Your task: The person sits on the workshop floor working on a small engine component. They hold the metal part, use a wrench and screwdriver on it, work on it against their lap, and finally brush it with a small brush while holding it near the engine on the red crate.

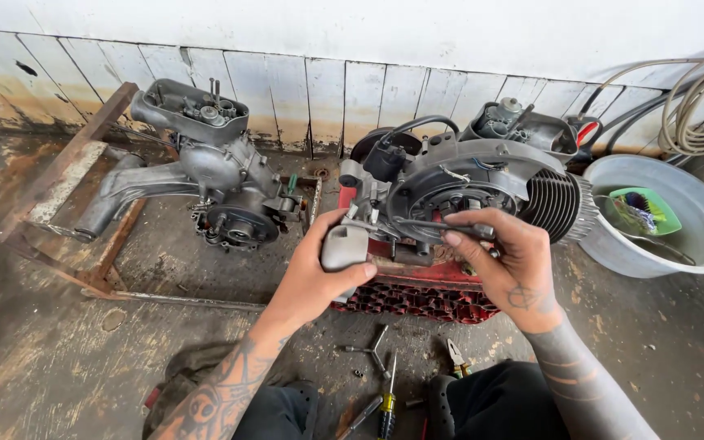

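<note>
The left hand wraps a small grey metal part — thumb across its lower face, fingers curled behind it. The right hand pinches a thin dark tool between thumb and fingertips — its shaft runs left from them, against the engine just beyond both hands.

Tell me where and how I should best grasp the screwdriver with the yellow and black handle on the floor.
Probably grip the yellow and black screwdriver by its thick handle, coming from above. It lies flat on the floor, handle nearest the person, its thin shaft pointing towards the Y-shaped wrench.
</note>
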